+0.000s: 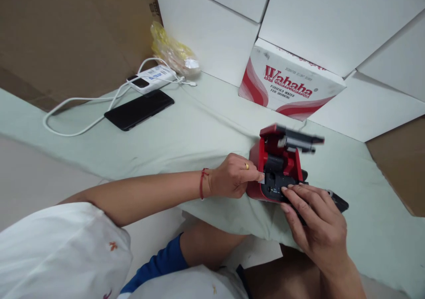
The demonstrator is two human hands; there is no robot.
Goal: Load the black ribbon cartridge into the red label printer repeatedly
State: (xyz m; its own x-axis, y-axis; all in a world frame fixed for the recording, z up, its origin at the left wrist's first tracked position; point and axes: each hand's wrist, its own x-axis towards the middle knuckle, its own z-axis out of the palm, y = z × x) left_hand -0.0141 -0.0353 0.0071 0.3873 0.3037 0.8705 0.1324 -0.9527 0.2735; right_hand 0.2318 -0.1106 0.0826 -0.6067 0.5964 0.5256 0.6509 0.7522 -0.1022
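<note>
A small red-and-black machine that looks like a label printer sits near the table's front edge, its lid raised. Inside the red housing are a dark roller and a black panel with small markings. My left hand is curled at the left rim, its index finger pressed to a small pale piece that I cannot make out. My right hand grips the right end of the machine, fingertips on the black panel and thumb lower at the front. A dark flat part sticks out beyond my right hand, partly hidden.
A black smartphone lies at the left on the pale green cloth. Behind it are a white power bank with a white cable and a yellowish plastic bag. A Wahaha carton stands against white boxes.
</note>
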